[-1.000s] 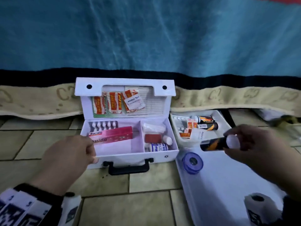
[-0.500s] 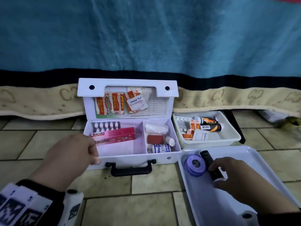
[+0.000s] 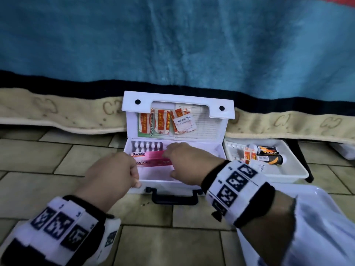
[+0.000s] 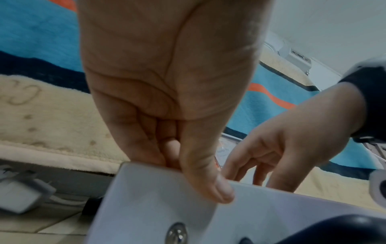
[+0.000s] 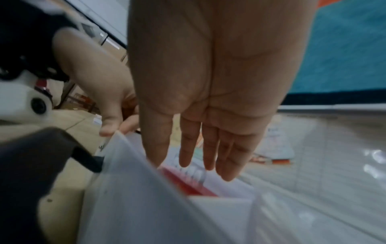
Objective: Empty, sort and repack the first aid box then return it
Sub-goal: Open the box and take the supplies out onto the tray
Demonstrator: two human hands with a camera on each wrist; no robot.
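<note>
Likely light and stiff, the pink cardboard Bacidin carton [image 3: 151, 159] suits a long-edge pinch; right hand [image 3: 189, 163] fingers hover straight, left hand [image 3: 113, 174] pinches the white plastic first aid box [image 3: 172, 187] rim.

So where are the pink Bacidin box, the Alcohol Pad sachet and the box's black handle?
Bacidin box [image 3: 151, 156], head view, its pink top face.
Alcohol Pad sachet [image 3: 184, 122], head view, its white label.
black handle [image 3: 174, 199], head view, its bar.

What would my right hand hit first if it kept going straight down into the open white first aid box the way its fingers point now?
Most likely the pink Bacidin carton and the blister strip of white tablets behind it. The right hand points its straight fingers down at them; whether they touch yet is unclear.
</note>
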